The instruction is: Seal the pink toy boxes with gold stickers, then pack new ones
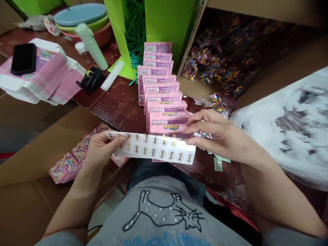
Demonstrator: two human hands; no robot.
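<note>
Left fingers (119,141) pinch the sheet (153,152) at one end, right fingers (202,143) sit half-parted by the other (can't tell if gripping), boxes (167,98) just beyond, so keeping it steady probably helps.

Before you runs a glossy, dark reddish-brown tabletop (123,106). Standing directly on it, you have a receding row of flat pink cardboard boxes (165,97) with purple panels and barcodes. To your left of them lie a narrow white strip (112,75) and a black plastic tape dispenser (91,80); beyond these stand a pale green cylindrical bottle (92,47) and a stack of round blue, green and pink plastic basins (82,17). Near your right side, pale green strips (218,163) lie on the surface.
</note>
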